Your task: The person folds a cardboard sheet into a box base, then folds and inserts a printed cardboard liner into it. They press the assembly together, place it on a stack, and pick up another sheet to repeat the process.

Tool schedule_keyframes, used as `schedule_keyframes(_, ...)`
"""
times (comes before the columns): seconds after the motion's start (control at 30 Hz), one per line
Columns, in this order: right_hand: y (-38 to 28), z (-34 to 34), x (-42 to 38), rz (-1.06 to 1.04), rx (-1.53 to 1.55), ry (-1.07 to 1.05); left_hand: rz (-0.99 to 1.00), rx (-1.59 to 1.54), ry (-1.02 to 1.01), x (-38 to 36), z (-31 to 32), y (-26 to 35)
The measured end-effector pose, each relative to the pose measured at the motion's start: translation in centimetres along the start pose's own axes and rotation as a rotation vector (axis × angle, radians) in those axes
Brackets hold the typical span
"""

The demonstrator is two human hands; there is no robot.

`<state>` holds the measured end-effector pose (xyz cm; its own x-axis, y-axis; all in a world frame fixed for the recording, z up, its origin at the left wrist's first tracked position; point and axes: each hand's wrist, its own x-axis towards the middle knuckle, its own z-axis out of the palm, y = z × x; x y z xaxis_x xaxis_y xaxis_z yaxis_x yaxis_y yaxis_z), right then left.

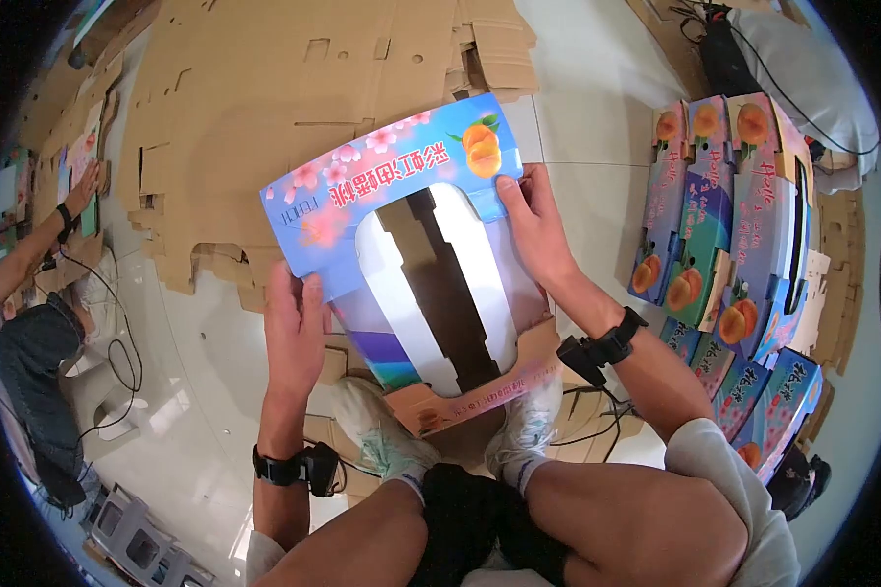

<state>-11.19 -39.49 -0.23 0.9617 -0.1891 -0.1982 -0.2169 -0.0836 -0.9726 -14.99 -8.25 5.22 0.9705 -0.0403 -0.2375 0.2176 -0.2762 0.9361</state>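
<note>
A printed cardboard fruit box (387, 171) is tilted in front of me, above my shoes. Its blue upper panel carries pink blossoms, orange fruit and white-edged red lettering that appears upside down. Through an oval opening with white inner flaps, a dark slot shows. My left hand (296, 323) grips the box at its left corner, the thumb along the edge and the other fingers partly hidden. At the right corner, my right hand (536, 230) pinches the panel, its thumb on the front and its fingers mostly behind.
Flattened brown cardboard (264, 108) covers the floor ahead. Stacked fruit boxes (749, 225) stand at the right, beside a grey bag-like shape (808, 73). At the left, another person's hand (83, 191) rests on printed cardboard, with a cable (132, 362) trailing nearby. A grey plastic stool-like object (132, 538) lies lower left.
</note>
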Motion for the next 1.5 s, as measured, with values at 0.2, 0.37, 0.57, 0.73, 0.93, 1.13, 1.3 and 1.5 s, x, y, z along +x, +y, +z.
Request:
schedule_keyframes(0.2, 0.0, 0.3, -0.2, -0.001, 0.004, 0.012, 0.003, -0.033, 0.237, 0.8, 1.7, -5.0)
schedule_keyframes(0.37, -0.3, 0.0, -0.1, -0.071, -0.114, 0.042, 0.019, 0.067, 0.357, 0.1, 2.9, -2.9)
schedule_keyframes(0.57, -5.3, 0.0, -3.0, -0.667, -0.986, -0.004, 0.571, 0.938, 0.032, -0.4, 3.9, 1.7)
schedule_keyframes(0.73, -5.2, 2.8, -5.5, -0.548, -1.048, -0.166, 0.508, 0.905, 0.058, -0.8, 7.5, 2.3)
schedule_keyframes(0.93, -4.8, 0.9, -5.3, -0.627, -1.026, -0.232, 0.497, 0.951, -0.003, -1.1, 7.3, 3.5)
schedule_keyframes(1.13, -4.0, 1.3, -2.8, -0.698, -1.072, -0.179, 0.539, 0.966, -0.015, 1.4, 6.5, 2.1)
schedule_keyframes(1.3, -3.3, 1.9, -2.0, -0.701, -1.11, -0.127, 0.58, 1.006, 0.032, 2.4, 7.1, 1.4)
schedule_keyframes(1.5, -3.6, 0.2, -1.6, -0.754, -1.046, -0.17, 0.617, 0.963, -0.059, 1.5, 6.0, 2.7)
